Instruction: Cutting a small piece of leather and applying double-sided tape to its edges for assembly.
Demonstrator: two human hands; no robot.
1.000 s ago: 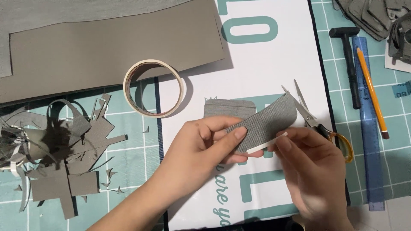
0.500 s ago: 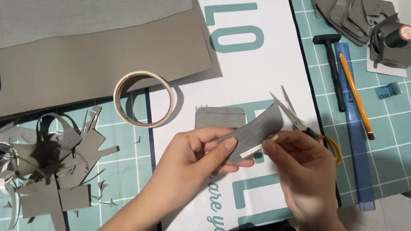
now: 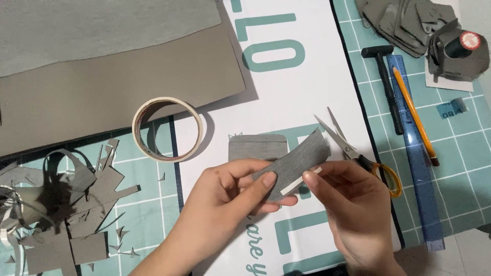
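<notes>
The left hand comes in from the bottom of the picture and reaches up and to the right. Its fingers are curled in, and the thumb presses down on a grey strip of cloth. The fingers sit under the strip, so the hand pinches it from both sides.

The right hand comes in from the bottom right. Its fingers are bent too. The thumb and first finger pinch a thin white strip that runs along the lower edge of the grey strip. The two thumbs are very close together, almost touching.

The grey strip is held up in the air, a bit above the table. It tilts up to the right. Its top right end sticks out past both hands, near the scissors.

Just behind the grey strip, a small grey patch lies flat on a white sheet with big green letters. The scissors lie open on that sheet, with orange handles next to the right hand.

To the left is a roll of tape, partly on the sheet and partly on the green cutting mat. A pile of grey scraps is at the far left. A big grey board lies at the top left.

On the right are a blue ruler, an orange pencil lying over it, and a black hammer.
</notes>
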